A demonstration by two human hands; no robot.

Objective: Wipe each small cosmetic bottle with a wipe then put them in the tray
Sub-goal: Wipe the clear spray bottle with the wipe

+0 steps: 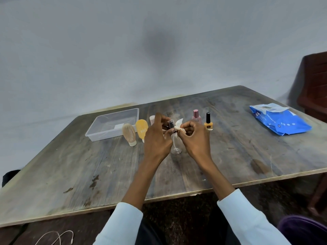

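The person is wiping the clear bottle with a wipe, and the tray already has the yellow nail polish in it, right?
Not quite. The head view shows the yellow nail polish standing on the table, not in the tray. The rest holds: the right hand rubs the wipe on the clear bottle.

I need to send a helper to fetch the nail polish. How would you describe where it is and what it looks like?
Start at the blue wipes pack on the wooden table, then look left toward the hands. The nail polish stands upright just beside the pink bottle. It alone has an orange body with a tall black cap.
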